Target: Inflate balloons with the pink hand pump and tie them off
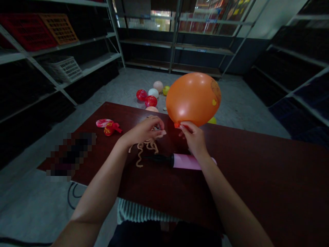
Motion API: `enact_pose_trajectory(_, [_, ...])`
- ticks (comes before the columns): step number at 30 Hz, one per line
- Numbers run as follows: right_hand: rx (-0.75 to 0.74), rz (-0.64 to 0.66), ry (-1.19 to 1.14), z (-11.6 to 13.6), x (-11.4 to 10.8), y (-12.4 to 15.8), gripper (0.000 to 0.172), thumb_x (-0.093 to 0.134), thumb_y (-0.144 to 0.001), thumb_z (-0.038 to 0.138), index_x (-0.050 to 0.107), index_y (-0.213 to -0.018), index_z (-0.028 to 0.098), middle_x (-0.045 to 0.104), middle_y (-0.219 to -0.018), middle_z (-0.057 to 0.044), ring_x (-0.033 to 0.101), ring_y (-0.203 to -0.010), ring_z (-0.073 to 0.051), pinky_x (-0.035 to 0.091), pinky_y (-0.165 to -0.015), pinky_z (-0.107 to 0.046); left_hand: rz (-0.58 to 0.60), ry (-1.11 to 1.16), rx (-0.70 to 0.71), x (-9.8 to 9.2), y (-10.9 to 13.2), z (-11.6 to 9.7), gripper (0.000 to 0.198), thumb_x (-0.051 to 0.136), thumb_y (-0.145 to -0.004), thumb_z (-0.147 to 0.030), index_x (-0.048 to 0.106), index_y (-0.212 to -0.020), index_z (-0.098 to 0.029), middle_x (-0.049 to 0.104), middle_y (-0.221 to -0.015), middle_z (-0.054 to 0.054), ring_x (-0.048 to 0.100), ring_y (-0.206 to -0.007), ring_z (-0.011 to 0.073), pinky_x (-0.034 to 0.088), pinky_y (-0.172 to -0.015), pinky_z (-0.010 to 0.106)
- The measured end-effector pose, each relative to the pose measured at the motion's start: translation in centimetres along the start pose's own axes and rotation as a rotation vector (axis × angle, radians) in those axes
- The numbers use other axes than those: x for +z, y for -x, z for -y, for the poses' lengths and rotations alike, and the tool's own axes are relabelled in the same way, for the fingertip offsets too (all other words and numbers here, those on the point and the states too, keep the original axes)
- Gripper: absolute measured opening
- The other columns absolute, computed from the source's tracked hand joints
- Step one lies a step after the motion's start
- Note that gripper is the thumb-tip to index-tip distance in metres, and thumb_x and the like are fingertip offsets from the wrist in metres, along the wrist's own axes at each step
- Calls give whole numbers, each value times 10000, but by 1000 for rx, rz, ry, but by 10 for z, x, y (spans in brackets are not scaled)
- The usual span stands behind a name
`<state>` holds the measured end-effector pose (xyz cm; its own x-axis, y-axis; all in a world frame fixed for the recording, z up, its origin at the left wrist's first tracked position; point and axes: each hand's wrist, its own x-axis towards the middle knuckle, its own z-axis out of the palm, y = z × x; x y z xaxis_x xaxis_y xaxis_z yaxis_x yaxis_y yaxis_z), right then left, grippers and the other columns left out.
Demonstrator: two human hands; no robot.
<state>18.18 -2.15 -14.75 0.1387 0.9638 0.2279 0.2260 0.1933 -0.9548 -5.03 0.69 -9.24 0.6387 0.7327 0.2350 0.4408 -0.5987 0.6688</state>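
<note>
An inflated orange balloon [191, 97] with a printed picture on its right side stands above the far edge of the table. My right hand [194, 137] pinches it at its neck, with the rolled end poking out to the left. My left hand [149, 130] hovers just left of the balloon's neck, its fingers curled towards the thumb; anything between them is too small to make out. Beneath that hand lie several wavy tan strings [140, 154], partly covered by it. A pink hand pump [186, 162] with a black nozzle end lies on the table below, partly behind my right forearm.
Uninflated red and pink balloons [110, 128] lie at the left of the dark brown table [257, 164], near a blurred-out dark object [73, 154]. Several inflated balloons [151, 101] rest on the floor beyond. Metal shelves with crates [58, 29] stand around.
</note>
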Motion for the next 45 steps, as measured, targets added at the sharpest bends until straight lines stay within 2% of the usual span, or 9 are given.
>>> enact_pose_trajectory(5, [-14, 0, -2, 0, 0, 0, 241, 660, -851, 425, 743, -977, 237, 769, -910, -37, 636, -586, -120, 489, -521, -249, -261, 767, -56, 18, -8, -18, 241, 702, -881, -381, 555, -906, -191, 587, -860, 16, 565, -774, 140, 467, -726, 276])
enact_pose_trajectory(8, [-14, 3, -14, 1, 0, 0, 240, 657, -852, 427, 738, -976, 238, 767, -896, -30, 634, -581, -120, 488, -521, -249, -296, 959, -99, 27, -11, -20, 279, 735, -848, -387, 540, -897, -195, 568, -812, 4, 573, -744, 128, 473, -683, 254])
enact_pose_trajectory(17, [-47, 10, -11, 1, 1, 1, 224, 641, -878, 422, 730, -982, 244, 767, -911, -22, 634, -585, -117, 484, -556, -262, -285, 558, -50, 23, -13, -16, 205, 759, -830, -212, 609, -962, -168, 591, -698, -29, 543, -611, 89, 448, -589, 206])
enact_pose_trajectory(23, [-54, 30, -5, 6, 1, 3, 193, 628, -890, 398, 724, -955, 243, 762, -892, -13, 640, -606, -119, 496, -603, -272, -241, 787, -83, 24, -11, -16, 171, 736, -869, -215, 627, -985, -152, 678, -873, 29, 651, -786, 116, 527, -736, 226])
enact_pose_trajectory(29, [-57, 29, -5, 7, 1, 4, 190, 631, -892, 387, 725, -970, 242, 766, -915, -15, 635, -599, -119, 510, -631, -284, -170, 763, -219, 19, -7, -16, 158, 732, -880, -273, 698, -983, -158, 710, -939, 57, 638, -736, 117, 492, -606, 197])
enact_pose_trajectory(34, [-59, 25, 52, 11, 1, 5, 166, 624, -899, 361, 739, -946, 252, 775, -910, -21, 696, -747, -165, 540, -741, -314, -3, 537, 40, 16, -2, -36, 88, 736, -879, -239, 776, -937, -186, 752, -965, 74, 692, -887, 189, 563, -828, 321])
enact_pose_trajectory(37, [-73, 35, 81, 14, 0, 6, 156, 625, -889, 343, 746, -935, 258, 783, -934, -20, 716, -891, -199, 540, -812, -330, 55, 501, 166, 22, -2, -45, 82, 732, -886, -228, 796, -931, -205, 760, -939, 78, 703, -880, 200, 566, -846, 345])
enact_pose_trajectory(39, [-75, 53, 104, 14, 0, 6, 161, 631, -879, 348, 750, -941, 258, 779, -909, -15, 712, -876, -200, 534, -800, -326, -5, 482, 189, 28, -3, -43, 98, 721, -893, -213, 795, -957, -209, 761, -962, 80, 703, -913, 202, 561, -868, 347])
enact_pose_trajectory(45, [-61, 171, -14, 10, 4, 7, 182, 599, -894, 355, 741, -942, 251, 748, -858, 3, 661, -672, -138, 511, -661, -279, -356, 283, 185, 37, -12, -19, 161, 732, -886, -250, 737, -1038, -198, 736, -1079, 93, 667, -1028, 209, 523, -947, 372])
